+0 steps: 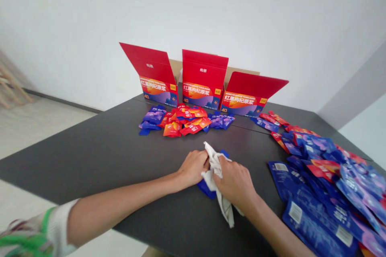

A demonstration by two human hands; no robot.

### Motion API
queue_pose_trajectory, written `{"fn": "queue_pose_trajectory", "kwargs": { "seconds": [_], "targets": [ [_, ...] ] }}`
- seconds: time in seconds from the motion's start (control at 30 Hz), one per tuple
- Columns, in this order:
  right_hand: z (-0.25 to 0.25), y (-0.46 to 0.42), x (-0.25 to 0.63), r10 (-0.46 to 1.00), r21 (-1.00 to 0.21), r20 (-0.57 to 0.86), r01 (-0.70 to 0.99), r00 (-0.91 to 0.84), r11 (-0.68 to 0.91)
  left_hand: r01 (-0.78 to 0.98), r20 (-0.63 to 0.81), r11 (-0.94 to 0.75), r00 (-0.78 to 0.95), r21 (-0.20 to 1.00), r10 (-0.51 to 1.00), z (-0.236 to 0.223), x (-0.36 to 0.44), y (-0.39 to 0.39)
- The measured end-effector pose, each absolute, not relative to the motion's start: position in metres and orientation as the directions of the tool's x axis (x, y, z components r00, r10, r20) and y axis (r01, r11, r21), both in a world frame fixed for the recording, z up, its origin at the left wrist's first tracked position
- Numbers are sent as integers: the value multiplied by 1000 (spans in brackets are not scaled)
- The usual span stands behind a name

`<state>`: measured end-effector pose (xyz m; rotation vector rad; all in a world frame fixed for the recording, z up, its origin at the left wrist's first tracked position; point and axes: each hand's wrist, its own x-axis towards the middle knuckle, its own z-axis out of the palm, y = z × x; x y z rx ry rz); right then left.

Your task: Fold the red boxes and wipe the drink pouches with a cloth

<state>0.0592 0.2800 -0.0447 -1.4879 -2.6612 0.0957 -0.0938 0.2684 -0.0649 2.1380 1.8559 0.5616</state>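
Over the near middle of the dark table, my right hand is closed around a crumpled white cloth, whose lower end hangs down. The cloth is pressed against a blue pouch, which shows only below and behind it. My left hand is curled shut at the pouch's left side, touching the cloth. Its fingertips are hidden, but it appears to grip the pouch. Beyond my hands lies a small pile of red pouches and blue pouches.
Three red cartons, the left carton, middle carton and right carton, stand at the back with lids raised. A large heap of blue and red pouches covers the right side of the black table. A white wall rises behind.
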Motion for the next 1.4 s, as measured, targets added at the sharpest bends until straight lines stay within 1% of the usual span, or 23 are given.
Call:
{"fn": "queue_pose_trajectory", "kwargs": {
  "seconds": [0.07,0.1,0.23,0.3,0.37,0.4,0.47,0.5,0.53,0.6,0.67,0.7,0.73,0.8,0.87,0.93,1.1,1.17,1.3,1.33,1.4],
  "targets": [
    [-43,286,59,896,-80,48,893,-441,444,870,182,-163,86,465,980,-65,-93,269],
    [-42,287,59,901,-80,50,898,-431,434,858,201,-162,71,487,977,-66,-93,269],
    [-41,272,57,826,-146,63,814,-560,563,785,148,-99,9,612,989,-69,-94,270],
    [-42,266,58,807,-167,62,791,-587,588,732,155,-114,11,672,988,-69,-94,269],
    [-42,270,61,841,-154,57,827,-538,540,670,169,-150,37,727,985,-69,-93,268],
    [-42,276,63,863,-139,52,852,-502,504,637,147,-151,60,756,987,-69,-93,267],
    [-42,292,70,909,-106,39,903,-415,417,580,57,-116,119,806,991,-68,-93,266],
    [-42,300,75,927,-92,31,922,-375,376,575,8,-92,146,813,989,-67,-94,265],
    [-42,307,80,941,-82,22,937,-337,338,595,-31,-76,167,800,985,-66,-95,266],
    [-42,318,90,960,-81,5,957,-280,279,681,-73,-63,169,729,983,-61,-99,266],
    [-42,323,98,964,-103,-8,960,-264,262,742,-30,-103,164,662,986,-54,-103,268],
    [-42,324,101,964,-116,-11,958,-267,264,745,16,-159,195,648,981,-49,-104,268],
    [-42,325,103,963,-125,-11,956,-271,267,733,61,-240,262,637,963,-44,-104,269],
    [-42,324,104,960,-134,-9,952,-279,275,673,106,-436,473,598,875,-35,-102,271],
    [-43,324,105,958,-145,-11,948,-287,283,611,81,-579,647,540,758,-29,-98,274],
    [-43,325,106,956,-163,-3,944,-292,288,595,69,-639,703,487,708,-27,-95,277],
    [-37,331,114,962,-210,26,940,-270,270,691,78,-608,633,390,770,-34,-96,275],
    [-34,333,118,968,-238,57,939,-244,250,702,77,-617,636,357,768,-38,-100,273],
    [-25,334,122,971,-312,125,921,-204,233,720,150,-644,628,260,763,-45,-106,273],
    [-23,332,121,969,-329,137,913,-206,241,747,172,-622,598,235,783,-47,-107,274],
    [-21,326,118,957,-365,164,886,-241,286,825,204,-527,491,202,847,-51,-108,277]
  ]
}}
